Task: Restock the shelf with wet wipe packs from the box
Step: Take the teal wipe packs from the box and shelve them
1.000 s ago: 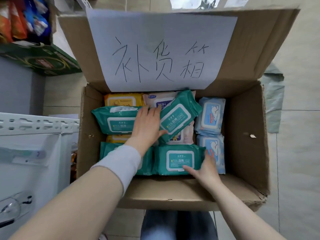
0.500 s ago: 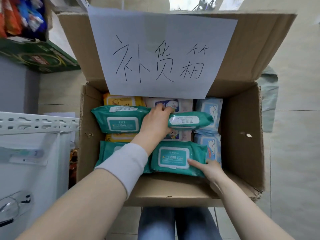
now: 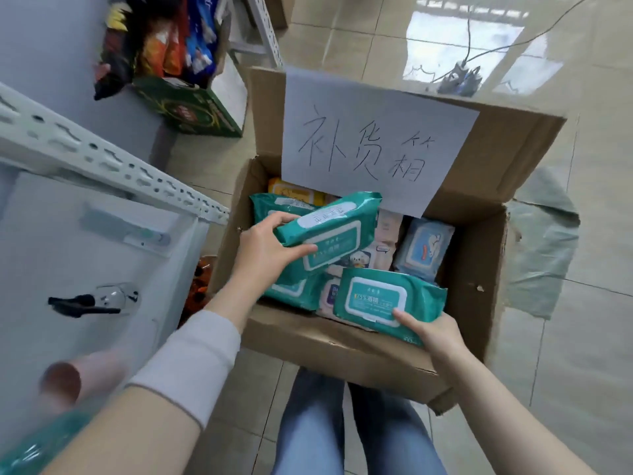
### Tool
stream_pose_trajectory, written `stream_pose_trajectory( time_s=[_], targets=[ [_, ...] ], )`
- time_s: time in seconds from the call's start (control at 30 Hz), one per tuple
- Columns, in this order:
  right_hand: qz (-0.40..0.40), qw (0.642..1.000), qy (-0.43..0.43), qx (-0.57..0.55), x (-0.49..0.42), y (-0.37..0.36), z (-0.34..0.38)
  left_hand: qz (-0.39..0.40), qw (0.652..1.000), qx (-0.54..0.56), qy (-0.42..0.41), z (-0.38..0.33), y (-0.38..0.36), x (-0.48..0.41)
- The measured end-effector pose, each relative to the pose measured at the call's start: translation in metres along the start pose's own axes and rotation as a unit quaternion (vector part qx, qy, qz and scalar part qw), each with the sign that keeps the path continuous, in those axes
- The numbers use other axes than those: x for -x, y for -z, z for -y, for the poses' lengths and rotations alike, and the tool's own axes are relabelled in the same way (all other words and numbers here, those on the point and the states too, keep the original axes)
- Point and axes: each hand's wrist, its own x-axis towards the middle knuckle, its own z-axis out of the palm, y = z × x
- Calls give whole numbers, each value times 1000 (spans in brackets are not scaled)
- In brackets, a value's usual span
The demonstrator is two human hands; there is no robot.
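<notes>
Floor: tiles [image 3: 582, 371] are bearing cardboard box [image 3: 342, 347].
Left hand [image 3: 263, 255]: is gripping tilted teal wipe pack [image 3: 335, 234].
Right hand [image 3: 435, 334]: is gripping second teal pack [image 3: 387, 299].

Hands: two, left hand [image 3: 263, 252] and right hand [image 3: 435, 334], each gripping one pack.
Green wet wipe packs: four: left-held pack [image 3: 342, 234], right-held pack [image 3: 383, 296], rear green pack [image 3: 270, 204] behind the left grip, bottom green pack [image 3: 291, 290] beneath it.
Yellow pack [image 3: 294, 192]: one.
Blue pack [image 3: 424, 248]: one in view, beyond the right grip.
Pale packs [image 3: 387, 234] between the grips: overlapped, count unclear.
Cardboard box [image 3: 325, 344]: one.
</notes>
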Motion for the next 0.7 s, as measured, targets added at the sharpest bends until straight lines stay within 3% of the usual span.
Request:
stream_pose_trajectory(
  time_s=[0.17, 0.3, 0.5, 0.7],
  targets=[
    [46, 997, 48, 33, 110, 29, 66, -135, 984, 112, -10, -64, 125, 102],
    [146, 981, 113, 60, 192, 16, 131, -258, 951, 171, -17, -98, 224, 185],
    [289, 928, 195, 130, 295, -64, 199, -432, 849, 302, -38, -97, 349, 292],
    [398, 884, 211, 123, 381, -172, 212, -526, 770, 359, -45, -33, 428, 372]
  ],
)
